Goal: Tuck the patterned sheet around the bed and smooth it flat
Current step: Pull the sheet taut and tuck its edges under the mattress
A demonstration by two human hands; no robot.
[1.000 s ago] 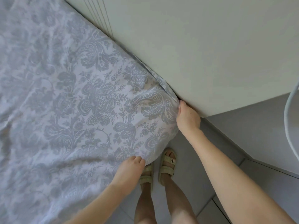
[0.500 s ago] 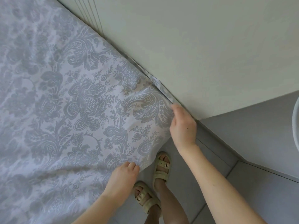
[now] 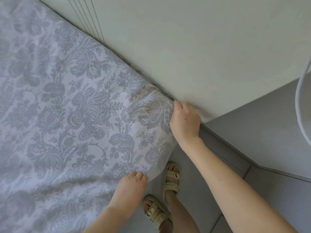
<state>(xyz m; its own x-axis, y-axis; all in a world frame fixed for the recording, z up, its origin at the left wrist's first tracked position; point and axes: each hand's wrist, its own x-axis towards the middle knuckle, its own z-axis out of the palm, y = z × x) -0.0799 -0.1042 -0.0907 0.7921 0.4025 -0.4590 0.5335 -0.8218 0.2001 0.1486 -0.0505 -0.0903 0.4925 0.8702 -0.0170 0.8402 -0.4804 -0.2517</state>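
The patterned sheet (image 3: 80,118) covers the bed, its corner now drawn tighter against the wall (image 3: 193,47) than a moment ago. The right hand (image 3: 184,121) pinches that corner; the left hand (image 3: 130,187) grips the hanging edge, so tucking seems under way.

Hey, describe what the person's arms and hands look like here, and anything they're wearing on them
Both arms are bare up to the frame edge, with no sleeves visible. The left hand and right hand carry no gloves, rings, watch or bracelets that can be seen. The right hand has a tiny dark spot on its back.
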